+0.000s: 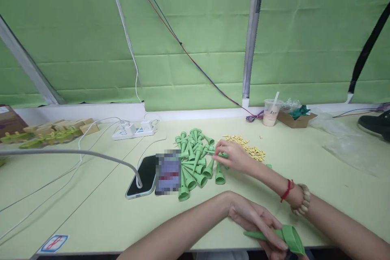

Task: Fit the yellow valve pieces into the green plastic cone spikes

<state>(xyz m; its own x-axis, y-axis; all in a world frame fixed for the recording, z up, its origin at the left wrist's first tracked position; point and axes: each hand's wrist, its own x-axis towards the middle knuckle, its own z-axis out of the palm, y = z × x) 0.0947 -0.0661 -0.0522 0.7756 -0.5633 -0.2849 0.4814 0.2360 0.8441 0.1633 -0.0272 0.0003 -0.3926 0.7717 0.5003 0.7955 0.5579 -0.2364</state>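
Near the front edge of the table, my left hand [258, 223] is wrapped round a green plastic plant-watering spike [292, 239], its pointed end to the left and its wide hollow end to the right. Something dark by those fingers is too cut off to name. Farther forward, my right hand [233, 155] is at the right side of a pile of the same green spikes [195, 158], fingers closed on one spike [224, 154] partly hidden beneath them. Right behind that hand lies a heap of small yellow pieces [256, 152].
Left of the pile lie a phone [145, 178] with a cable over it and a blurred-out screen [168, 172]. Behind stand a power strip [134, 131], a drink cup [271, 113] and a cardboard box [295, 120]. Plastic bags [347, 146] lie right; yellow-green parts [51, 136] lie left.
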